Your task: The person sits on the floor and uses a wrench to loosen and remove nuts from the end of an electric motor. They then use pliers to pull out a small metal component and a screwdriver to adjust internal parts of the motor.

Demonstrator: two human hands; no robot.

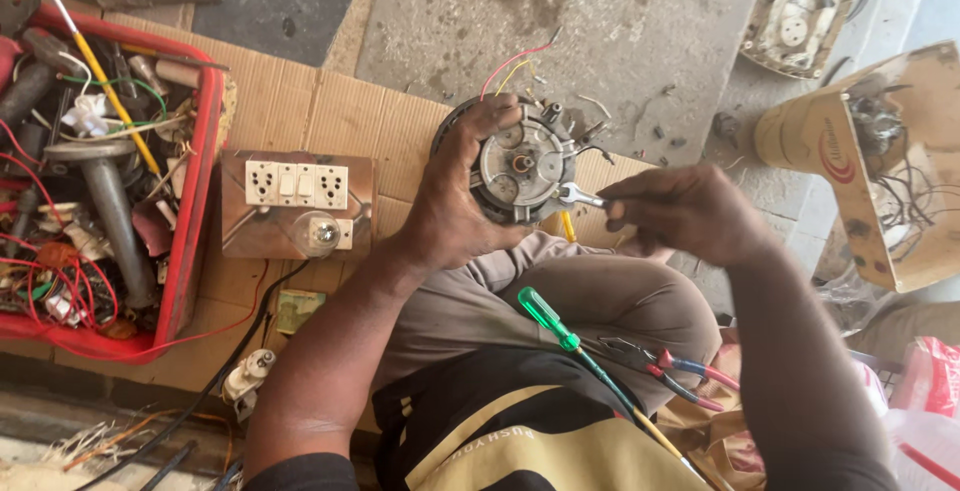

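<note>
In the head view, near the frame's centre, the left hand (455, 206) is clamped around the round grey metal fan motor (520, 163), which rests above the knee. The right hand (685, 213), right of centre, pinches a small silver open-ended spanner (578, 194) whose head touches the motor's rim. A green-handled screwdriver (547, 318) lies on the lap; a red plastic tool tray (190, 191) sits at the left.

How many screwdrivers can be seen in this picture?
2. A green-handled screwdriver lies on the person's lap; a yellow-handled screwdriver lies in the red crate. The crate's clutter may hide more.
</note>
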